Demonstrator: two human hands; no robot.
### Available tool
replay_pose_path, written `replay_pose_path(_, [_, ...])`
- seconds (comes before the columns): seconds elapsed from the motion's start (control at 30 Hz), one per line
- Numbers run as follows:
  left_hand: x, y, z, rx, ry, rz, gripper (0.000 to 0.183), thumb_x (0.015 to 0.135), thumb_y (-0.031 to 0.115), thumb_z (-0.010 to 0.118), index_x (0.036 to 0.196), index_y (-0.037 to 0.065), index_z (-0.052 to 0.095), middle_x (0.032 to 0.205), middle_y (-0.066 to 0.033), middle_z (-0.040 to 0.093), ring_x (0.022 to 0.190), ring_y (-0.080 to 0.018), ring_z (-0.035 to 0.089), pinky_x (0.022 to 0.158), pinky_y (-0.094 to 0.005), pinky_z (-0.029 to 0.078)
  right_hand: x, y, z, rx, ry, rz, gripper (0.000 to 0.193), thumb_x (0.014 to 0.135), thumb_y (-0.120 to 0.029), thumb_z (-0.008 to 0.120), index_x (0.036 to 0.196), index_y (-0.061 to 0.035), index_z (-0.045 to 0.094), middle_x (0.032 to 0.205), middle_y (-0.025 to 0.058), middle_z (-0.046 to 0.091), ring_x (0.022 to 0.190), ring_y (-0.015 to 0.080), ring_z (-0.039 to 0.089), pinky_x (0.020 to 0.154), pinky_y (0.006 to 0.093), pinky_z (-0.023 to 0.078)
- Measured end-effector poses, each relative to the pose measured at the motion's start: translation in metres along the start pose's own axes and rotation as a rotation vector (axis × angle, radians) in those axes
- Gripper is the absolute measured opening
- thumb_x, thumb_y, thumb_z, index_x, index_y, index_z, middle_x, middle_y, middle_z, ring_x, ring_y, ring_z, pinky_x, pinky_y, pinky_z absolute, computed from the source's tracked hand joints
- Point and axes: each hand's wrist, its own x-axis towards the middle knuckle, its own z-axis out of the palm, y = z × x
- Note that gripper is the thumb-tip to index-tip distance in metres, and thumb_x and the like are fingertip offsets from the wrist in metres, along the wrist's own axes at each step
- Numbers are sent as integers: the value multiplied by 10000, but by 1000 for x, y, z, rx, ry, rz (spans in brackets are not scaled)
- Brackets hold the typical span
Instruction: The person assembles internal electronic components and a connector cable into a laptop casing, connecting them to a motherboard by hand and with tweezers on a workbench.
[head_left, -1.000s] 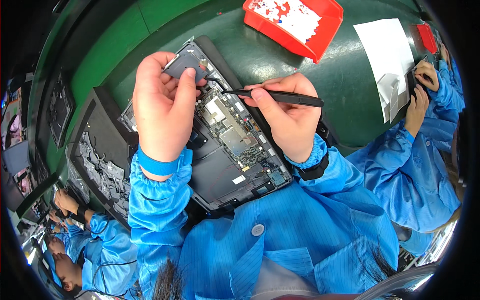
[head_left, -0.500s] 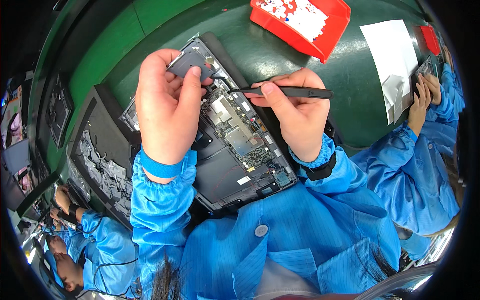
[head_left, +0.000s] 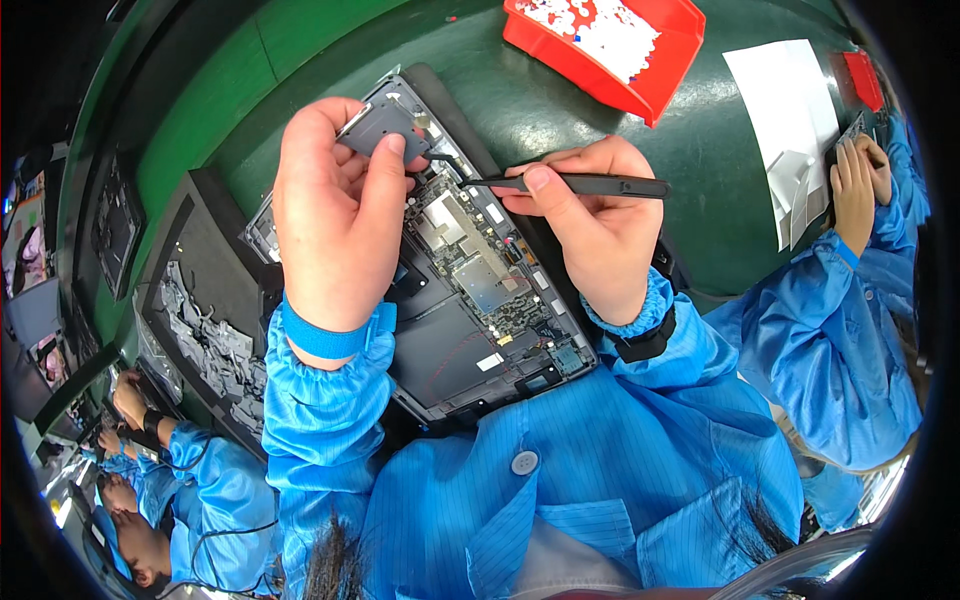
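An opened laptop-like device [head_left: 430,365] lies tilted before me, its dark chassis showing a circuit board [head_left: 515,318] with silver shields. Over its far end, my left hand [head_left: 335,220] pinches a flat dark grey plate [head_left: 376,124] between thumb and fingers; most of those fingers are hidden behind the plate. A short black strip, perhaps a flex cable [head_left: 440,157], runs from the plate's edge toward the board. My right hand [head_left: 600,225] holds black tweezers [head_left: 615,186] almost level, their tips at the board's upper edge, beside that strip. Whether the tips grip anything is too small to tell.
Beyond the device stands a red bin [head_left: 640,100] of small white pieces. White paper [head_left: 785,120] lies at the right, near a co-worker's hands [head_left: 855,195]. To the left, a dark foam tray [head_left: 205,215] holds grey scraps [head_left: 205,340]. Another co-worker's arm [head_left: 200,460] is lower left.
My hands, the plate and the tweezers stay nearly in place. At the right, the co-worker's hands have shifted slightly and drawn closer together.
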Motion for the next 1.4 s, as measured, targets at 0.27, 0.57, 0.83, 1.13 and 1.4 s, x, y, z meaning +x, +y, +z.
replay_pose_path(0.27, [-2,-5,0,140,98,155,207,820,-39,545,1000,-27,444,829,-118,607,659,-118,595,575,-220,472,-9,7,-3,-146,-36,-172,144,732,78,657,810,29,547,797,105,601,726,133,603,622,241,478])
replay_pose_path(0.57, [-6,1,-5,601,99,218,598,623,69,780,1109,-15,442,882,-65,546,778,-119,500,629,-225,435,-9,23,-4,-269,-128,-587,195,672,111,681,799,29,558,750,142,601,737,253,649,610,313,501])
replay_pose_path(0.83, [-7,0,-3,676,103,251,681,579,118,793,1142,-7,431,837,-69,509,753,-139,482,631,-248,434,-14,21,-3,-258,-114,-516,196,670,105,686,800,26,562,750,137,606,747,251,650,636,312,507])
replay_pose_path(1.13, [0,-5,-5,828,100,350,726,553,159,798,1161,-6,437,863,-103,516,805,-205,505,735,-310,451,-11,21,-4,-229,-149,-382,149,718,79,660,805,29,550,796,126,607,738,173,609,656,255,480])
replay_pose_path(1.4, [19,-11,-39,1072,35,320,275,827,222,583,892,-42,622,847,-216,613,833,-356,584,741,-387,461,-4,17,-12,-35,-48,-364,184,765,88,609,888,22,489,906,157,612,854,180,603,758,278,481])
